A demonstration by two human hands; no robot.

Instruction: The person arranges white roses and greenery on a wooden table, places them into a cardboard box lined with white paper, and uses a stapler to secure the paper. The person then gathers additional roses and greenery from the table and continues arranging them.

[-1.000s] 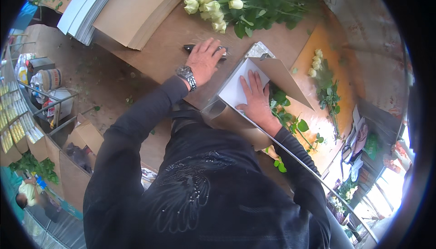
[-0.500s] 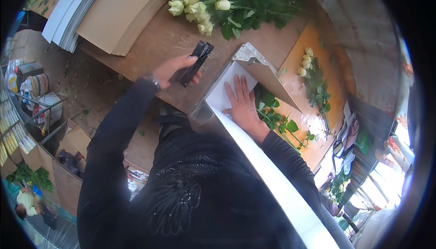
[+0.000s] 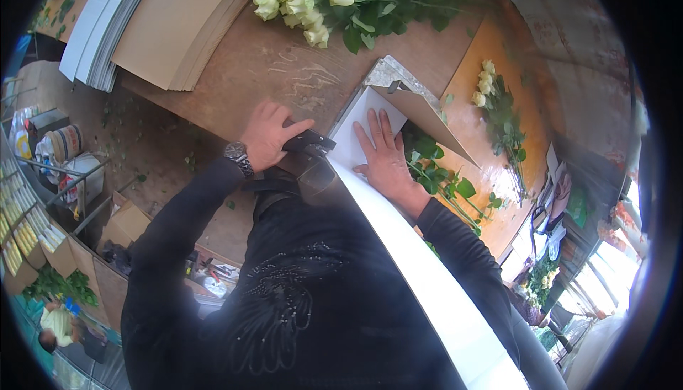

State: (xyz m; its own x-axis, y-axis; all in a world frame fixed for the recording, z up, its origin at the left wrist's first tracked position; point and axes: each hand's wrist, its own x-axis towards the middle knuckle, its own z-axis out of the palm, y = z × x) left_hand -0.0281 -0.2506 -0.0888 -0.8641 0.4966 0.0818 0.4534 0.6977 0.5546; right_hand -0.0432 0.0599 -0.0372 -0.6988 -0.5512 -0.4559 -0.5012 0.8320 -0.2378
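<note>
Left hand (image 3: pixel 269 137) is wrapped around 1 black stapler-like tool (image 3: pixel 311 142), whose right end sits at the left edge of 1 long carton (image 3: pixel 427 273); whether they touch, I cannot tell. The right hand (image 3: pixel 386 162) is spread wide and flat on the carton's white inside, holding nothing. The carton runs from the middle of the counter (image 3: pixel 245 77) to the near side, 1 brown flap (image 3: pixel 437 120) standing out to the right over leafy stems (image 3: pixel 434 169).

At the far left are 2 stacks: 1 white stack (image 3: pixel 114 24) and 1 brown stack (image 3: pixel 178 27). Roses lie in 2 groups: far roses (image 3: pixel 299 6) with at least 7 pale blooms, and right roses (image 3: pixel 486 81) with about 4.

The counter's near left edge runs from the brown stack to the left hand. Open room spans the scratched wood between tool, brown stack and far roses; a narrower strip separates flap from right roses.
</note>
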